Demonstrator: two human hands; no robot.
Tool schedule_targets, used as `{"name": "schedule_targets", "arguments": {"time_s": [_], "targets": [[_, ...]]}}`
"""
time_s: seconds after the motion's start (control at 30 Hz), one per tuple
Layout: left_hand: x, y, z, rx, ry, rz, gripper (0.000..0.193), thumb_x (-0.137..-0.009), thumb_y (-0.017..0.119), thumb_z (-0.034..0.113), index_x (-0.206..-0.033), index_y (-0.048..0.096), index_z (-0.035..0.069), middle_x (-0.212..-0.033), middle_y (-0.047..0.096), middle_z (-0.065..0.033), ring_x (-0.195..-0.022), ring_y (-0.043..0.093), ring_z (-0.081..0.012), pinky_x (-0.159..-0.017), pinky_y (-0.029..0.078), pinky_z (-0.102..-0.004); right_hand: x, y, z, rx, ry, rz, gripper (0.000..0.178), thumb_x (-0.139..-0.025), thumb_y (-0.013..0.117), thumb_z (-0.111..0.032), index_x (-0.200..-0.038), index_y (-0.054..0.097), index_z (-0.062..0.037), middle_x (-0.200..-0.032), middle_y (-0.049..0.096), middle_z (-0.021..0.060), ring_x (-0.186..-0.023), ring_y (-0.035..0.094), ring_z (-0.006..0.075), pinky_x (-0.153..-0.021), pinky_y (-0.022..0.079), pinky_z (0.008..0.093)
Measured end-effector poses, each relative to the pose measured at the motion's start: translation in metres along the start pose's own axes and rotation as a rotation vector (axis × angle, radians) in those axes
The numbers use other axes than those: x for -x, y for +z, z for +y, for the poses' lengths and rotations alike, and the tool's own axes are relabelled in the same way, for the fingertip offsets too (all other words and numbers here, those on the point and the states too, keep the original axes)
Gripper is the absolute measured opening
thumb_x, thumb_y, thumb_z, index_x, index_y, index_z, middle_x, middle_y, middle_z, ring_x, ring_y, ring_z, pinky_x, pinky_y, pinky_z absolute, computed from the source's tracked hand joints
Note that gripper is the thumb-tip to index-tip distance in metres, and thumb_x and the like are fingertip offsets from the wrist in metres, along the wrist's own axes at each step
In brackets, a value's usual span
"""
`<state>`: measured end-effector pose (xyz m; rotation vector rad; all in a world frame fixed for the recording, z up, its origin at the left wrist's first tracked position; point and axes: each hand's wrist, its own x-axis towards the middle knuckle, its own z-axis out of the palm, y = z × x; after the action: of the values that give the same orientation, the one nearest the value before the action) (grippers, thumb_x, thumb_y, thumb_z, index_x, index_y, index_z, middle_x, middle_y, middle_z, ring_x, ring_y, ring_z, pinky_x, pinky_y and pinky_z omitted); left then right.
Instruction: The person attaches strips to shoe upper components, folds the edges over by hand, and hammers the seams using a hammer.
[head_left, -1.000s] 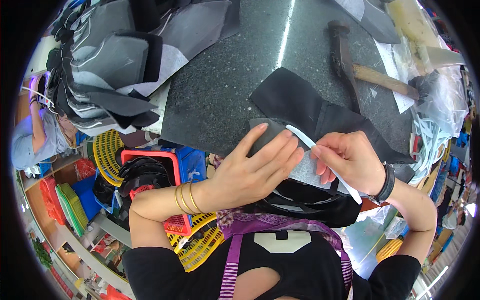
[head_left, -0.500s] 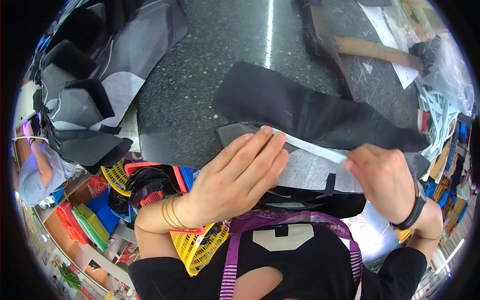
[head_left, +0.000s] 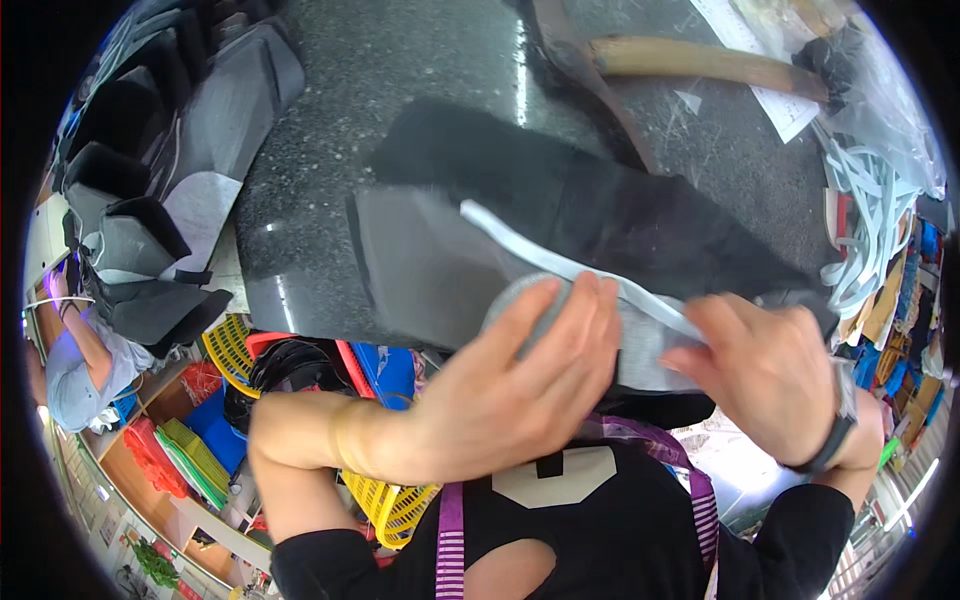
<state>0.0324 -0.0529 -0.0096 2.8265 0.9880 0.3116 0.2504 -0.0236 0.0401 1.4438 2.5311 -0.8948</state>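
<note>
A grey cut piece of material (head_left: 420, 265) lies at the near edge of a dark speckled worktable (head_left: 400, 70), partly over a long black piece (head_left: 600, 205). A white strip (head_left: 540, 255) runs diagonally across the grey piece. My left hand (head_left: 520, 385) lies flat with fingers extended, pressing on the grey piece and the strip. My right hand (head_left: 765, 365), a dark band on its wrist, pinches the strip's right end.
A hammer with a wooden handle (head_left: 700, 60) lies at the far right. Stacked grey and black cut pieces (head_left: 150, 200) sit at the left. White strips (head_left: 870, 210) hang at the right edge. Coloured plastic baskets (head_left: 300, 370) stand below the table. Another person (head_left: 75, 360) works at lower left.
The camera has dipped closer. My left hand has slid right along the strip, and my right hand has moved further right with the strip's end, stretching it across the grey piece.
</note>
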Motion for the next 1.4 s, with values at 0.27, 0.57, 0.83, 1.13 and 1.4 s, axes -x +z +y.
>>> {"name": "schedule_targets", "arguments": {"time_s": [0.27,0.57,0.83,1.13,1.4], "targets": [[-0.012,-0.003,0.013,0.04,0.029,-0.1,0.034,-0.083,0.057,0.02,-0.117,0.059,0.014,-0.123,0.061,-0.0108,-0.113,0.057,-0.0334,-0.095,0.046,-0.0383,0.019,0.013,0.038,-0.175,0.071,-0.012,0.023,-0.082,0.068,-0.019,-0.073,0.054,-0.0027,-0.065,0.057,0.0135,-0.059,0.059,0.0347,-0.053,0.044,0.043],[-0.023,0.009,0.043,-0.013,-0.044,-0.148,0.035,-0.085,0.058,0.025,-0.119,0.059,0.015,-0.126,0.06,-0.0074,-0.115,0.056,-0.0322,-0.094,0.045,-0.0432,0.047,0.015,0.046,-0.055,0.227,0.126,0.026,-0.08,0.071,-0.021,-0.071,0.054,-0.0037,-0.063,0.052,0.0101,-0.055,0.056,0.0313,-0.05,0.043,0.039],[-0.027,0.021,0.057,-0.024,0.011,-0.123,0.037,-0.086,0.057,0.025,-0.122,0.057,0.016,-0.132,0.055,-0.0084,-0.114,0.055,-0.0307,-0.095,0.043,-0.0431,0.058,0.023,0.053,-0.296,0.254,0.251,0.015,-0.083,0.066,-0.012,-0.077,0.058,-0.0009,-0.07,0.058,0.0139,-0.064,0.059,0.0333,-0.055,0.045,0.0391],[-0.052,0.033,0.064,-0.088,0.177,-0.092,0.047,-0.083,0.05,0.023,-0.128,0.053,0.011,-0.135,0.052,-0.0115,-0.117,0.05,-0.0241,-0.099,0.039,-0.0441,0.035,0.011,0.076,-0.181,0.082,0.128,0.017,-0.079,0.065,-0.01,-0.071,0.056,0.0024,-0.061,0.055,0.0154,-0.052,0.058,0.0282,-0.05,0.044,0.034],[-0.063,0.033,0.045,-0.014,0.154,-0.127,0.051,-0.08,0.062,0.03,-0.127,0.053,0.013,-0.14,0.048,-0.0096,-0.116,0.047,-0.0219,-0.098,0.036,-0.0413,0.037,0.004,0.087,-0.228,0.099,0.306,0.023,-0.072,0.07,0.0,-0.093,0.06,-0.0029,-0.083,0.058,0.0103,-0.066,0.061,0.0262,-0.058,0.047,0.0319]]}}
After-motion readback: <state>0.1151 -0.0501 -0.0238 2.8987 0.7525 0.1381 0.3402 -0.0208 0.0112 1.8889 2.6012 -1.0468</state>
